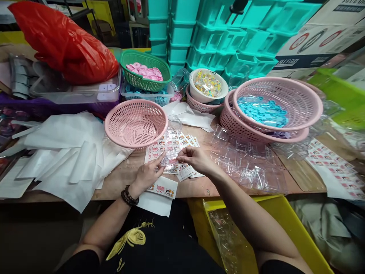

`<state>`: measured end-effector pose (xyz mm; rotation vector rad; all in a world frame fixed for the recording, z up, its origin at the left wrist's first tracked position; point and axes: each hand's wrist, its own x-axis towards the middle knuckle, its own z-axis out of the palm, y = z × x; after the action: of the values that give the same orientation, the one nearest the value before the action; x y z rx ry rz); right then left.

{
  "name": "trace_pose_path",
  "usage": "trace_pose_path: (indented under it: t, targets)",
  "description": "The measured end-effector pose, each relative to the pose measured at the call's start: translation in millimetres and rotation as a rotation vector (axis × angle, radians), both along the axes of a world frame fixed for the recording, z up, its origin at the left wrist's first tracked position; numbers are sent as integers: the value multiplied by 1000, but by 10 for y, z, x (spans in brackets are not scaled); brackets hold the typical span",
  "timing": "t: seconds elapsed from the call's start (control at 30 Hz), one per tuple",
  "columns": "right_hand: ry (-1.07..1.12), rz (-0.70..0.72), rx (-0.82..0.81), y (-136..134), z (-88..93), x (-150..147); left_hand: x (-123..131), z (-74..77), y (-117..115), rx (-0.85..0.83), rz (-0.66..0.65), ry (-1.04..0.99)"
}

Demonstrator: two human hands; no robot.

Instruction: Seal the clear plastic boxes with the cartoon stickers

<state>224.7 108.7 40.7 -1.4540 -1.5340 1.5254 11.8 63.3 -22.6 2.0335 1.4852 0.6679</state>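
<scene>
A small clear plastic case (170,155) lies over sheets of printed cat stickers (154,152) at the middle of the table's near side. My left hand (146,176), with a dark bead bracelet on its wrist, has its index finger stretched out against the case's left side. Its other fingers are loosely bent and grip nothing that I can see. On the other side, my right hand (193,159) is closed in a pinch at the case's right edge. What lies between those fingertips is too small to make out. A sticker strip on white backing (164,188) lies below my left hand.
A pink basket (137,123) stands just beyond my hands. Clear plastic cases (248,163) cover the right side, before stacked pink baskets (306,102) with blue pieces. White backing paper (65,133) piles up at left. A yellow bin (273,213) sits below the table edge.
</scene>
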Motion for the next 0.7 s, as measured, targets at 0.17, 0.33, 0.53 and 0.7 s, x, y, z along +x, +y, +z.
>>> trace_pose_path:
  t: [0.17, 0.33, 0.53, 0.7]
  targets:
    - [-43, -59, 16, 77, -142, -86, -11, 7, 29, -11, -11, 3]
    - [-85, -66, 46, 81, -222, -116, -6, -6, 37, -17, -17, -20]
    - [-125, -60, 61, 98, -208, -114, -1, -2, 38, -44, -8, -38]
    - [-143, -61, 66, 96, -182, -132, 0, -18, 37, -35, -6, -49]
